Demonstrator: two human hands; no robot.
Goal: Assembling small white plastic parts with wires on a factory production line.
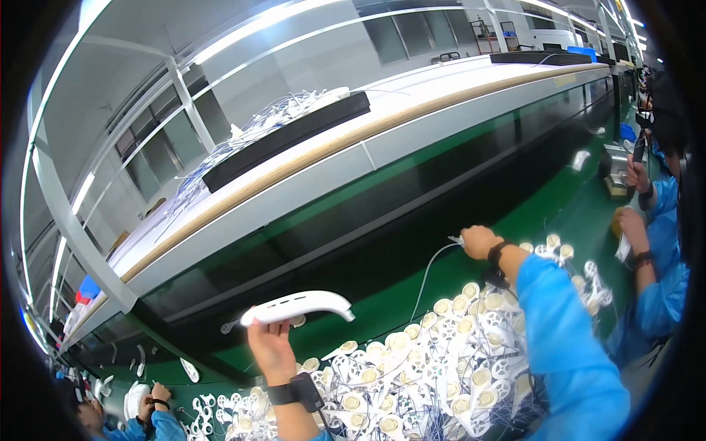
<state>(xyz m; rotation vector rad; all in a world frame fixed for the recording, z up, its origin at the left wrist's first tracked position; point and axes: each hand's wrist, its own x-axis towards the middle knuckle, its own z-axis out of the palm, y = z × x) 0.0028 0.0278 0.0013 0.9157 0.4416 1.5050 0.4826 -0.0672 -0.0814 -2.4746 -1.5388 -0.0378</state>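
Head view: the left hand (272,349) is occupied, its fingers placed beneath a white curved shell (300,304) and gripping it near its left end. The shell is held above the green bench (548,197), its narrow, bent end pointing right, dark slots visible along its surface. The right hand (479,242) is closed at the fingertips on the upper end of a pale cable (425,276), which curves down toward the bench; its exact lower attachment cannot be determined. Below and between the forearms lies a dense heap of white parts (397,367), many fitted with round cream discs and tangled with thin wires. Dark wristbands are noted on both wrists. Beyond the bench, a raised shelf (441,82) carries a long black tray (287,141) with white and blue cables piled at it. On the far right, a co-worker in blue sleeves (665,213) handles small items, not clearly identifiable.
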